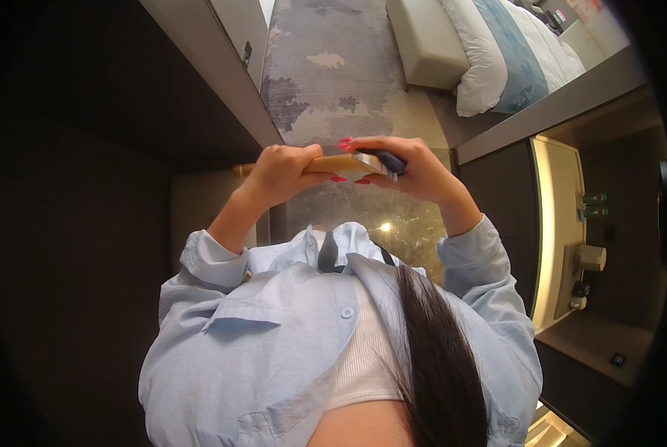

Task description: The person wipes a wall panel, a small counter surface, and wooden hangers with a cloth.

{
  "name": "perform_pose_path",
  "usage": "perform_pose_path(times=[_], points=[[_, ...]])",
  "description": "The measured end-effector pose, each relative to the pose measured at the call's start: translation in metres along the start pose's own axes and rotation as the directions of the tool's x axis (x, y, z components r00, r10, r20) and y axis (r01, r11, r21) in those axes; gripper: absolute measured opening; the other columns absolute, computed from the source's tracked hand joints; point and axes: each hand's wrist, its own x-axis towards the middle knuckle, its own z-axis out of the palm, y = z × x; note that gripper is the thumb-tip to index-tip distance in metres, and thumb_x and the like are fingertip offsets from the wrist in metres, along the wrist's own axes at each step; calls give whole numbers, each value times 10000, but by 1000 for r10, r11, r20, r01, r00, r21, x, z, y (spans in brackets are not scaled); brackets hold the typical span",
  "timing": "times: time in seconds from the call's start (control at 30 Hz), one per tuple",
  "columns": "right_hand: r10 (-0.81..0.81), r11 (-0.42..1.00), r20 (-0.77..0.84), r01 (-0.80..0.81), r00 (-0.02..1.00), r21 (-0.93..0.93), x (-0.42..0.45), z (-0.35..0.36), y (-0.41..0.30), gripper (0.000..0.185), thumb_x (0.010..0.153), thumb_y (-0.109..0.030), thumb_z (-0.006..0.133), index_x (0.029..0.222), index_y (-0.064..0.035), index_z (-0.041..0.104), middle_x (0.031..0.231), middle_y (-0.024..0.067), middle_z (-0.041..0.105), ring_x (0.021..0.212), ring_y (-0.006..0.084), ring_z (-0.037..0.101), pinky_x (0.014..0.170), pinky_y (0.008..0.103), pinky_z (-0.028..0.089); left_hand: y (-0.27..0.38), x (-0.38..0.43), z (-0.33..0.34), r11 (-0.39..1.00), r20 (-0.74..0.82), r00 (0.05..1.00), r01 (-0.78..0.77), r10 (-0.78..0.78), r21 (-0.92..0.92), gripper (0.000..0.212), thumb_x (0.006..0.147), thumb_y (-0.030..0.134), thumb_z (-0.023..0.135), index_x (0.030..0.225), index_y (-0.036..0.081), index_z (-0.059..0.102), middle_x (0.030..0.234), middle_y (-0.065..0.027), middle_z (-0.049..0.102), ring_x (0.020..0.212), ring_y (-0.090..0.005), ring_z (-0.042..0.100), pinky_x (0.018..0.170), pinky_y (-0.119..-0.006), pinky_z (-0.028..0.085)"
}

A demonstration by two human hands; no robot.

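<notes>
My left hand [283, 174] grips a slim, pale wooden or tan piece [333, 163], whose darker brown end [244, 170] juts out past my wrist side. My right hand [420, 167] is closed around the other end, where a shiny silver-coloured edge [375, 163] meets a dark blue, textured pad or cloth [389, 161]. The whole item lies roughly level in front of my chest. Blur and my fingers hide parts of it, so its exact kind is unclear.
Beyond my hands runs a grey patterned carpet [333, 84], with shiny stone floor [361, 207] nearer. A bed [517, 50] and cream bench [428, 44] stand far right. At right, a lit counter [557, 190] bears glasses and a white container [593, 258]. A dark panel [87, 212] fills the left.
</notes>
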Motion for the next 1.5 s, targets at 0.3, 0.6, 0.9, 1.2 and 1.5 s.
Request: perform_pose_path(times=[0.3,0.6,0.9,1.2,1.5], points=[[-310,733,-502,-134,807,-667,1,52,24,652,766,-147,688,1341,2,419,1296,189,506,1143,340,532,938,411,437,25,-7,24,580,370,738,673,-564,-459,312,908,320,584,998,25,632,672,-74,638,536,-147,601,521,-284,458],[-302,750,-450,-82,841,-656,9,93,9,645,782,-286,626,1337,-5,454,1431,162,394,1377,330,298,1081,478,232,25,-22,60,615,147,840,491,-523,-617,282,833,237,632,904,-33,597,773,-128,669,715,-177,638,655,-331,485],[-258,700,-616,-295,744,-650,-10,34,44,376,869,-204,569,1225,-81,558,1109,101,604,960,265,576,880,372,412,34,-24,30,498,253,716,653,-650,-570,230,825,190,641,829,-33,584,638,-65,556,582,-123,477,561,-297,407],[-208,978,-920,85,332,-190,9,43,30,373,867,0,575,1209,-24,428,1062,155,549,947,239,547,892,339,414,39,-26,22,25,438,765,508,-472,-861,242,898,268,503,1008,53,506,575,10,426,404,-66,349,396,-216,304],[-383,908,-598,169,705,-382,14,72,3,340,736,7,664,1058,-29,562,988,138,539,890,301,537,807,357,455,49,-18,19,-143,404,807,381,-430,-913,547,940,614,275,1118,126,447,622,-7,442,405,-66,353,391,-201,334]])
